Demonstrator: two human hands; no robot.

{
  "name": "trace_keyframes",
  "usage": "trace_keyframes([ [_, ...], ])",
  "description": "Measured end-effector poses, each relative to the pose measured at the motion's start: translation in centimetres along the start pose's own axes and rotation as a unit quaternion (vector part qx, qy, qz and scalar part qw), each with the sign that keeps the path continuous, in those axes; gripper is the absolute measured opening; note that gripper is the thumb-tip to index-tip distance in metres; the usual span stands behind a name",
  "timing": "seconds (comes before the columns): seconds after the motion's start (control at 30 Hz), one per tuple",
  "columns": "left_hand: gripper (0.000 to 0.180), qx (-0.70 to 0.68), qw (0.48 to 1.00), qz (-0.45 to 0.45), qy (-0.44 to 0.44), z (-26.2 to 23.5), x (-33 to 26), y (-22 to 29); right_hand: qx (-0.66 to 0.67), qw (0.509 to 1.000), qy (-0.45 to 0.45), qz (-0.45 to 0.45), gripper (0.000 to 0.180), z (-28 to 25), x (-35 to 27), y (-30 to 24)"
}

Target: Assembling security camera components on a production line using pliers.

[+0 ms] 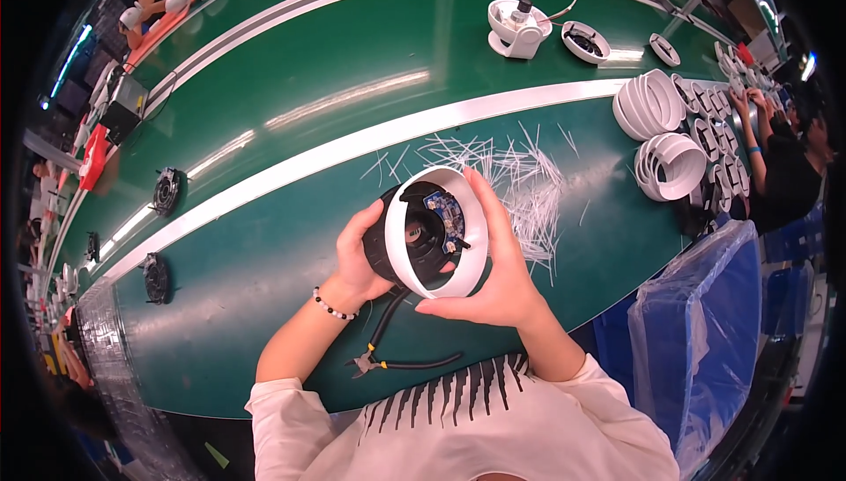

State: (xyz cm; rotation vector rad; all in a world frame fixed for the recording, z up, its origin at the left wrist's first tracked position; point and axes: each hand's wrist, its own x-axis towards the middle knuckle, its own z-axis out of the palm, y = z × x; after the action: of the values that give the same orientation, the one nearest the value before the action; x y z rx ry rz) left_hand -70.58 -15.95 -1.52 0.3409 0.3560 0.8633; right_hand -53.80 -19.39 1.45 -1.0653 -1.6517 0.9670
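In front of my chest, my left hand [359, 256] is closed around a black round housing [379, 238]. My right hand [504, 283] grips a white plastic ring [476, 221] by its right side, thumb below and fingers behind. The ring sits against the housing, tilted; whether the two are joined I cannot tell. Through its opening show a blue circuit board [448, 216] and a dark hollow centre. Below my hands, diagonal cutters [368, 361] with black handles lie spread on the green table [264, 305]. Beyond the ring is a loose heap of thin white plastic strips [533, 194].
Stacked white rings [648, 106] and several smaller parts fill the table's right end, near a co-worker's arm [755, 141]. A plastic-lined blue bin [696, 322] stands right. Black round parts [156, 278] lie left. Past a pale rail [352, 144] stands a white housing [522, 29].
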Motion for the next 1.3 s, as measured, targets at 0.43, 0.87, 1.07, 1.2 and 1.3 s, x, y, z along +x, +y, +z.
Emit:
trace_keyframes([
  [0.43,0.081,0.041,0.997,0.033,-0.056,1.9,0.0,-0.8,-0.229,0.967,0.037,-0.106,0.111,1.6,-0.4,-0.6],
  [0.87,0.076,0.112,0.989,0.083,-0.039,0.4,0.0,-1.2,-0.224,0.971,0.048,-0.07,0.114,2.4,0.8,0.8],
  [1.07,0.074,0.12,0.986,0.118,0.011,0.7,-0.1,-1.8,-0.238,0.962,0.123,-0.051,0.116,4.4,-0.2,1.4],
  [1.2,0.075,0.063,0.988,0.144,0.003,0.7,0.2,-2.1,-0.255,0.953,0.153,-0.05,0.114,4.8,-0.4,1.6],
  [1.3,0.077,0.075,0.985,0.155,-0.005,1.0,0.5,-2.1,-0.254,0.952,0.159,-0.06,0.114,4.7,-0.3,1.7],
])
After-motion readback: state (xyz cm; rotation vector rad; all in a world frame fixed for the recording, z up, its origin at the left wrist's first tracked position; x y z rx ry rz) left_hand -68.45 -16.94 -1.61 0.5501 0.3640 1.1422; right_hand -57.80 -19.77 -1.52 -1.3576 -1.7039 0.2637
